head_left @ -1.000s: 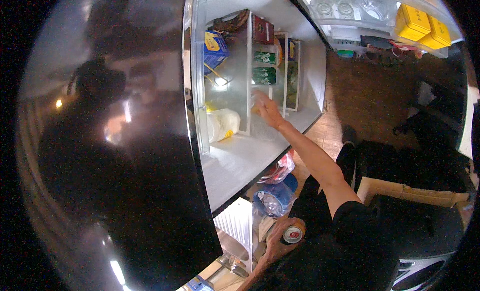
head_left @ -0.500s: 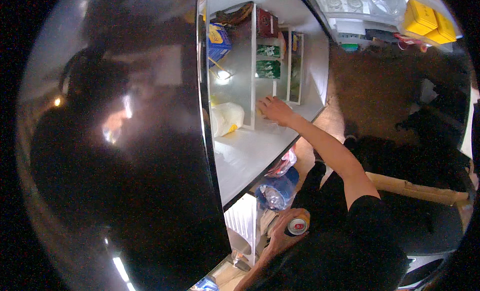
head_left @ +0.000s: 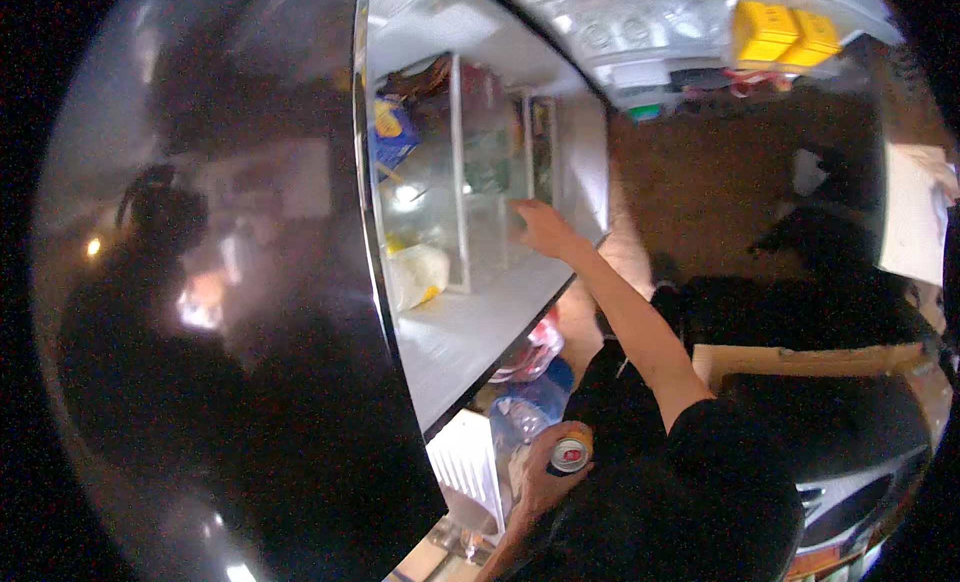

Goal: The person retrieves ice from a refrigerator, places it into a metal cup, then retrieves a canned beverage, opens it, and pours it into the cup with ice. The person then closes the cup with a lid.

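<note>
My left hand [head_left: 545, 474], low in the view, wraps round a drinks can [head_left: 570, 455] with a silver top and an orange-yellow side. My right hand [head_left: 548, 230] reaches into an open white-lined compartment [head_left: 430, 352] that looks like a fridge. Its forefinger stretches left and the other fingers bend; nothing shows in it. Beside its fingertips is a clear panel with a white rim [head_left: 459, 182]; whether they touch is unclear. Dark green packs [head_left: 487, 167] show hazily above the hand. Left of the rim are a white wrapped package [head_left: 418, 274] and a blue-and-yellow box [head_left: 393, 132].
A glossy black panel [head_left: 250, 402] fills the left side. Two yellow boxes [head_left: 768, 32] sit in a clear bin at upper right. Beneath the compartment stand a large blue-tinted bottle [head_left: 530, 407] and a red-and-clear bag [head_left: 533, 352]. A cardboard edge [head_left: 810, 360] is at right.
The view has shifted, moving the compartment left and down in the picture. My right hand is farther right of the white rim, and the green packs look hazier. My left hand still holds the can.
</note>
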The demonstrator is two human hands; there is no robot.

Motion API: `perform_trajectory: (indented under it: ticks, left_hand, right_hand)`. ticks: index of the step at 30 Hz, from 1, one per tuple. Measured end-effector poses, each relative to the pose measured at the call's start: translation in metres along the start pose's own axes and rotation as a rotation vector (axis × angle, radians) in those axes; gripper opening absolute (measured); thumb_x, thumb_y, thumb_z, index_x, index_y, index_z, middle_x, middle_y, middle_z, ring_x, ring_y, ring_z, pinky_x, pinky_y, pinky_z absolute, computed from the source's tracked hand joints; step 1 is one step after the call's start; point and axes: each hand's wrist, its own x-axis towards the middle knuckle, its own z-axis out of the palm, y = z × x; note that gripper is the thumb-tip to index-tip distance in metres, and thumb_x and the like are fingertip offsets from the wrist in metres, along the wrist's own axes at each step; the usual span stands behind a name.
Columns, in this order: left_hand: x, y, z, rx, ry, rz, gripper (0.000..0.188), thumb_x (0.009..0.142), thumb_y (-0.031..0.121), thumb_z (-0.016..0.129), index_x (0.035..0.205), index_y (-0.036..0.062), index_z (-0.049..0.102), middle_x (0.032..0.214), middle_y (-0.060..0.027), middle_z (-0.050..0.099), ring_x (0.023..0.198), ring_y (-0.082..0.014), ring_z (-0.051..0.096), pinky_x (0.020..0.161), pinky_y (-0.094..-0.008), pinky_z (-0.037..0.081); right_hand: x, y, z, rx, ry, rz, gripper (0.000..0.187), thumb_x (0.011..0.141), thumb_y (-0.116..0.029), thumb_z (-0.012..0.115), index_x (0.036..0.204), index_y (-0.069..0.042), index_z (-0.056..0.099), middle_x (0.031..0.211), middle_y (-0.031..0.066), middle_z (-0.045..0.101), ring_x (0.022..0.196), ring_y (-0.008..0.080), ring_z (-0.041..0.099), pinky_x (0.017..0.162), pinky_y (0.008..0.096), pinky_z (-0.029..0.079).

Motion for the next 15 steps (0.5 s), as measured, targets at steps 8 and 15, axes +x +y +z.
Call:
perform_trajectory:
  ticks: [8, 15]
  left_hand:
    - [0.021, 0.023, 0.001, 0.072, -0.012, 0.266, 0.067, 0.066, 0.008, 0.087, 0.126, 0.0055, 0.056, 0.124, -0.0152, 0.062, 0.116, -0.0324, 0.059, 0.100, -0.0412, 0.047]
    - [0.027, 0.045, -0.016, 0.097, -0.039, 0.528, 0.064, 0.067, 0.010, 0.085, 0.124, 0.0082, 0.057, 0.119, -0.0130, 0.064, 0.115, -0.0321, 0.060, 0.099, -0.0423, 0.046]
  right_hand:
    - [-0.070, -0.102, -0.324, -0.132, 1.738, -0.263, 0.014, 0.091, -0.008, 0.066, 0.095, 0.005, 0.067, 0.085, 0.0134, 0.070, 0.074, 0.0247, 0.067, 0.068, 0.0353, 0.054]
    - [0.003, -0.220, -0.540, -1.067, 1.113, -0.454, 0.033, 0.092, -0.032, 0.060, 0.094, 0.001, 0.066, 0.098, 0.0221, 0.066, 0.098, 0.0397, 0.060, 0.090, 0.0494, 0.045]
